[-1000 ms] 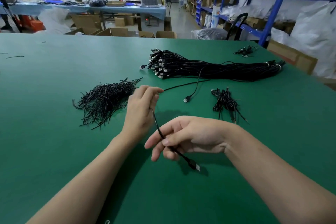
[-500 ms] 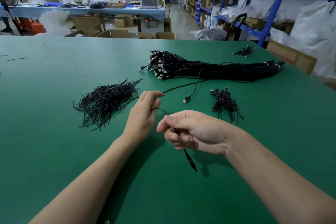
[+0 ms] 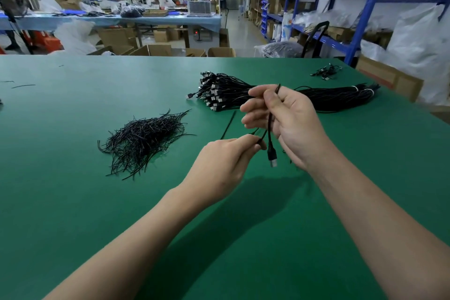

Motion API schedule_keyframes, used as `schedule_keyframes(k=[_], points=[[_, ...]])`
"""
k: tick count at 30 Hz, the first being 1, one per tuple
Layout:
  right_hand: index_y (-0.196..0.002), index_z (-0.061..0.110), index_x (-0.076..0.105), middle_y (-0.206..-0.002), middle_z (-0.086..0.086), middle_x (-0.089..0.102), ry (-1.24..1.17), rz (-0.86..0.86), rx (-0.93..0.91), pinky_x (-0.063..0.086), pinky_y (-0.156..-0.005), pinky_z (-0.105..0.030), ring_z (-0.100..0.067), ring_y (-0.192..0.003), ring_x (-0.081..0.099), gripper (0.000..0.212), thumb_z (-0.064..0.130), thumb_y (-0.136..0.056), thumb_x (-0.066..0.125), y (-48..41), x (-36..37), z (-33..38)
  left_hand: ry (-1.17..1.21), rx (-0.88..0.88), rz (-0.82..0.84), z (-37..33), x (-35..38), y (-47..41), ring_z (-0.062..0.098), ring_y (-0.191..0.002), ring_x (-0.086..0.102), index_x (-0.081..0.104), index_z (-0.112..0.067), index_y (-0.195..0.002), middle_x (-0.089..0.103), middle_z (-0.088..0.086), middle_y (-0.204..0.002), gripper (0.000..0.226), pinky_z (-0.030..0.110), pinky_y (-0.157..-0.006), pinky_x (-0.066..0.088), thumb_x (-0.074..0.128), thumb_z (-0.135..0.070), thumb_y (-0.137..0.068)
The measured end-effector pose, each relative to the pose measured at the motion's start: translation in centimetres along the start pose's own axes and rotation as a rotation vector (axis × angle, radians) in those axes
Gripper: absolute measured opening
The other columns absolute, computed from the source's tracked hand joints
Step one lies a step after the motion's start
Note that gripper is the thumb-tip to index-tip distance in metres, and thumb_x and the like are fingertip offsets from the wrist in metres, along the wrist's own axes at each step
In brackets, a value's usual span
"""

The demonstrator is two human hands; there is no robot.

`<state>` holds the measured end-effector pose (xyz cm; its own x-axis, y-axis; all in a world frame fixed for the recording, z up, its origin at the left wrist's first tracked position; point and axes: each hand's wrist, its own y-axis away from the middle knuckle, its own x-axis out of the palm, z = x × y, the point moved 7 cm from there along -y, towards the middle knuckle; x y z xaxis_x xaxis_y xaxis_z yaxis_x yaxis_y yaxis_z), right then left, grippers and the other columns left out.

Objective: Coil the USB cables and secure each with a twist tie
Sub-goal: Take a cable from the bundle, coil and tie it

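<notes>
My right hand [image 3: 289, 124] is raised above the green table [image 3: 73, 202] and holds a folded loop of a black USB cable [image 3: 269, 129]; the cable's plug hangs down below the palm. My left hand [image 3: 226, 165] pinches the same cable just under the right hand, near the plug. A loose heap of black twist ties [image 3: 143, 139] lies to the left. A long bundle of uncoiled black USB cables [image 3: 267, 97] lies behind my hands, partly hidden by the right hand.
A few tied cables [image 3: 326, 72] lie at the table's far right corner. A stray tie [image 3: 23, 86] lies far left. Cardboard boxes [image 3: 389, 78] and blue shelving [image 3: 365, 7] stand beyond the right edge.
My right hand has risen and turned palm toward me, folding the cable into a loop. The left hand moved right and now pinches the cable under it. The plug hangs free.
</notes>
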<state>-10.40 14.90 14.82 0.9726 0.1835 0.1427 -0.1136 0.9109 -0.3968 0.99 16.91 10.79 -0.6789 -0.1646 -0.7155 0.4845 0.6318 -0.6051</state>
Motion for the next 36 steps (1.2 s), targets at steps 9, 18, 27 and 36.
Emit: schedule_keyframes(k=[9,18,27,36], points=[[-0.094,0.015,0.064,-0.073,0.002,0.068,0.871,0.165,-0.118,0.049,-0.064,-0.022,-0.011,-0.064,0.061,0.023,0.019,-0.108,0.046,2.0,0.7,-2.1,-0.059,0.024,0.031,-0.8,-3.8,0.3,0.012,-0.065,0.057,0.072,-0.012,-0.093,0.064,-0.013,-0.076,0.016,0.030,-0.064,0.044,0.063,-0.023,-0.101],[-0.078,0.014,0.066,-0.060,-0.002,0.034,0.288,0.375,0.195,0.027,-0.055,-0.023,-0.011,-0.057,0.030,0.041,0.032,-0.102,0.038,5.5,2.1,-3.5,0.135,0.089,-0.079,-0.2,-7.1,-2.9,-0.001,-0.065,0.054,0.070,-0.012,-0.081,0.063,-0.016,-0.070,0.016,0.009,-0.061,0.035,0.074,-0.023,-0.091],[-0.090,0.014,0.063,-0.058,0.008,0.035,-0.371,0.181,0.094,0.024,-0.048,-0.019,-0.007,-0.050,0.025,0.031,0.030,-0.104,0.041,4.0,2.0,-0.7,0.450,-0.158,-0.174,0.4,-0.5,-1.1,0.006,-0.060,0.044,0.061,-0.035,-0.087,0.057,0.006,-0.067,0.028,0.024,-0.058,0.041,0.050,-0.014,-0.103],[-0.100,0.007,0.061,-0.072,0.000,0.068,-0.049,-0.248,-0.096,0.052,-0.060,-0.026,-0.015,-0.060,0.062,0.032,0.022,-0.111,0.035,1.8,-2.2,-1.3,0.225,-0.250,0.217,0.2,2.3,0.5,0.007,-0.052,0.047,0.067,-0.018,-0.114,0.059,0.000,-0.063,0.025,0.019,-0.058,0.037,0.043,-0.018,-0.109]])
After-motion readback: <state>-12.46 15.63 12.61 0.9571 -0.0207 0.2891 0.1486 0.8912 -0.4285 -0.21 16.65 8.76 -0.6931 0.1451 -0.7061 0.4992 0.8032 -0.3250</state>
